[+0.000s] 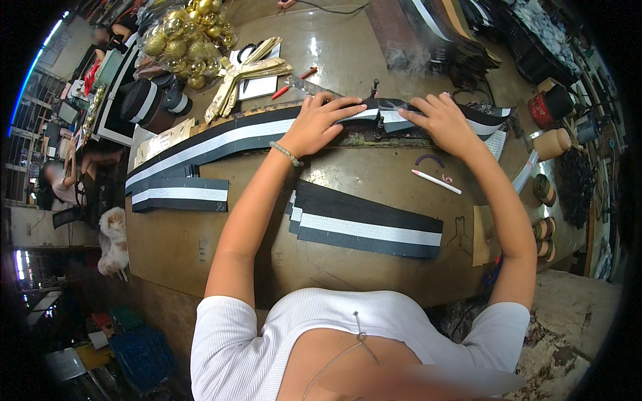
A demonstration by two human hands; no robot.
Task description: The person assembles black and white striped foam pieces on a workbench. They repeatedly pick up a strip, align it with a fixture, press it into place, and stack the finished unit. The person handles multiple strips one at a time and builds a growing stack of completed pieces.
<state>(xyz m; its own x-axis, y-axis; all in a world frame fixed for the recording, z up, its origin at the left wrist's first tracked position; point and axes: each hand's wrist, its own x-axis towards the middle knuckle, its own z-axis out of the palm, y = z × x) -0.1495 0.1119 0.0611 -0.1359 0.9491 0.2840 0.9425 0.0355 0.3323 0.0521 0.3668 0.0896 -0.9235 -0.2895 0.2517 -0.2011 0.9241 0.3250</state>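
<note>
Pressing down on a long black woven band with a white centre stripe (221, 142), which runs across the far side of the brown worktable (180, 247) and passes a small black metal post (379, 124). Left hand (319, 124) lies flat on it, fingers spread and pointing right. Right hand (441, 120) lies flat too, fingers pointing left, both just beside the post. Cut striped pieces (368, 227) lie nearer.

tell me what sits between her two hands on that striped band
In the head view, a small dark upright metal fixture stands between the left hand and right hand, both pressed flat on the black-and-white striped band.
</note>
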